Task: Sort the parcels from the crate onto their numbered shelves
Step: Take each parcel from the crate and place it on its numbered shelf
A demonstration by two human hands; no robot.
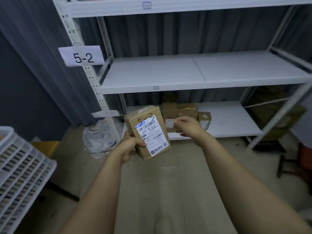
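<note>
Both forearms reach forward from the bottom of the view. The left hand (130,146) grips the parcel (152,132) at its near left edge, thumb on top and fingers curled underneath. The right hand (187,126) hangs just right of it, fingers loosely curled with nothing visible in them. The parcel is held above the floor, in front of the bottom shelf (228,119). Its long axis runs away from the person, leaning slightly left at the far end. The label faces up, with "5-3" handwritten at the far end. The white crate (25,166) stands at lower left.
</note>
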